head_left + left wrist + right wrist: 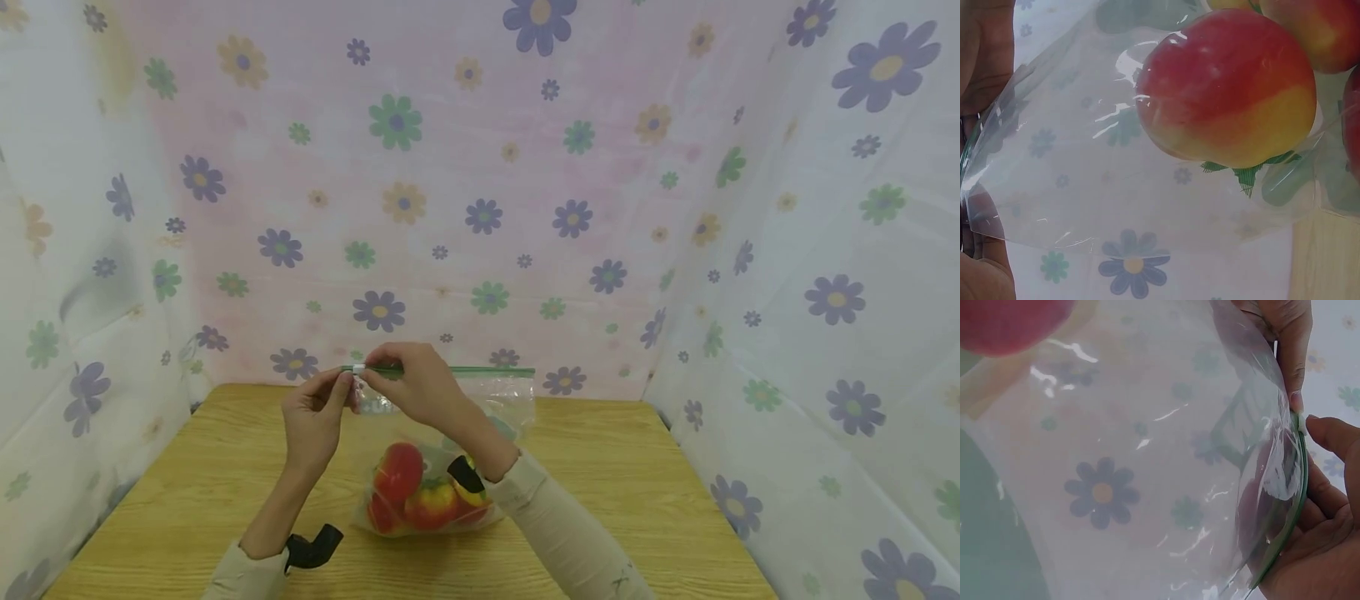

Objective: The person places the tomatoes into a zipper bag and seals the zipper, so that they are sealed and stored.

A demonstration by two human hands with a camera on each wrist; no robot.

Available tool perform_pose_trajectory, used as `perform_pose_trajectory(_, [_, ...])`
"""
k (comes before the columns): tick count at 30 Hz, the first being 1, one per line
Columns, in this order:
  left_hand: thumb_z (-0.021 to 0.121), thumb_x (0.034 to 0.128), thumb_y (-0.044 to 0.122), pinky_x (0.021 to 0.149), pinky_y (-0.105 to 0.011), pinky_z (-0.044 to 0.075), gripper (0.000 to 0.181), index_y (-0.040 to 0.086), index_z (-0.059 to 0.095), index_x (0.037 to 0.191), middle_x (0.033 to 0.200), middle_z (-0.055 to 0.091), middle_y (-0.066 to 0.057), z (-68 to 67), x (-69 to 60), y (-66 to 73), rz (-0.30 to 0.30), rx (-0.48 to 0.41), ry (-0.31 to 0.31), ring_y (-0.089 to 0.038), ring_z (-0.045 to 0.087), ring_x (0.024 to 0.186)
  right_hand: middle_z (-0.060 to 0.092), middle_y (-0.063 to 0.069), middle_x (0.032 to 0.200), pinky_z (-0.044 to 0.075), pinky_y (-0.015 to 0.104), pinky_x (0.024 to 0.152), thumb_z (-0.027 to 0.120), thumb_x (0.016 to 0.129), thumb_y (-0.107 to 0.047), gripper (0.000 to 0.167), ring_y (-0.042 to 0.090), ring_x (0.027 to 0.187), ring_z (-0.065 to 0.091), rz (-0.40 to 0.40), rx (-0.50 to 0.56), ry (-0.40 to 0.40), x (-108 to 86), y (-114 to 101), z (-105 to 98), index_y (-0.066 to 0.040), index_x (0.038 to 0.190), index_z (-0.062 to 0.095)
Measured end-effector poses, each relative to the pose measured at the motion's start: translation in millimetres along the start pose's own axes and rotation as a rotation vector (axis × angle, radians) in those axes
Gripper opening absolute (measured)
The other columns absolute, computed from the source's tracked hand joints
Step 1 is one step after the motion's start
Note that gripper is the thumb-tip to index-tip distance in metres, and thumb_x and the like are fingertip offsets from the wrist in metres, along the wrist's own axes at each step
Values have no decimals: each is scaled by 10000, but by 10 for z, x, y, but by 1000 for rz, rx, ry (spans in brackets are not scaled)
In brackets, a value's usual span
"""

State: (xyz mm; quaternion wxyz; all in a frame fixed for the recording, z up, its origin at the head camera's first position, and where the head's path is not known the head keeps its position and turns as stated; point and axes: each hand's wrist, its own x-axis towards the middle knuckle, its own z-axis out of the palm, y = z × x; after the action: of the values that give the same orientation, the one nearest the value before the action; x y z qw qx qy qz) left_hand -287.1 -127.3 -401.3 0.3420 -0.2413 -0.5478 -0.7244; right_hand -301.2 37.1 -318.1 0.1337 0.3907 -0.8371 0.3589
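A clear plastic slider zip bag (513, 393) stands on the table with several red-and-yellow fruits (399, 471) in its lower part. Its green zip strip (487, 369) runs along the top. My left hand (311, 425) pinches the top left corner beside the white slider (358, 368). Just right of it, the thumb and fingers of my right hand (420, 383) pinch the strip at the slider. Up close in the left wrist view, one fruit (1229, 87) shows green leaves beneath it. Fingers meet at the slider (1301, 424) in the right wrist view.
The wooden table (615, 492) extends around the bag. Flower-patterned sheets (450, 167) hang behind it and along both sides. Black wrist-worn pieces (315, 546) stick out from both sleeves; the right one overlaps the bag in the head view.
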Motion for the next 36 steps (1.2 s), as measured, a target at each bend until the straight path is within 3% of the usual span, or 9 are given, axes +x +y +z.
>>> perform_pose_trajectory(8, [558,996,-95,573,-166,537,156,-230,636,996,748,674,10,16,-4,-4,-29,-5,27,-71,607,597,741,30,998,548,166,844,654,1015,-179,135,91,923,697,16,52,-24,69,2,21,-74,1053,730])
perform_pose_trajectory(16, [573,999,-71,574,-163,534,157,-208,650,1000,771,703,11,20,-1,14,-37,-1,31,-70,606,592,713,30,1013,524,187,810,626,1031,-180,132,115,906,647,68,48,-97,86,-39,-36,-81,1081,698])
perform_pose_trajectory(25, [569,1007,-54,563,-154,532,173,-209,640,981,793,703,25,8,6,19,-40,3,44,-55,619,606,688,23,1029,511,178,816,574,1059,-194,123,139,926,644,35,4,-172,122,-69,-57,-96,1078,645])
perform_pose_trajectory(36, [574,1008,-42,572,-150,526,197,-233,624,1000,792,700,26,2,2,38,-42,48,45,-52,609,604,669,19,1004,485,172,788,568,1060,-194,111,101,899,608,18,-24,-174,108,-76,-73,-103,1060,631])
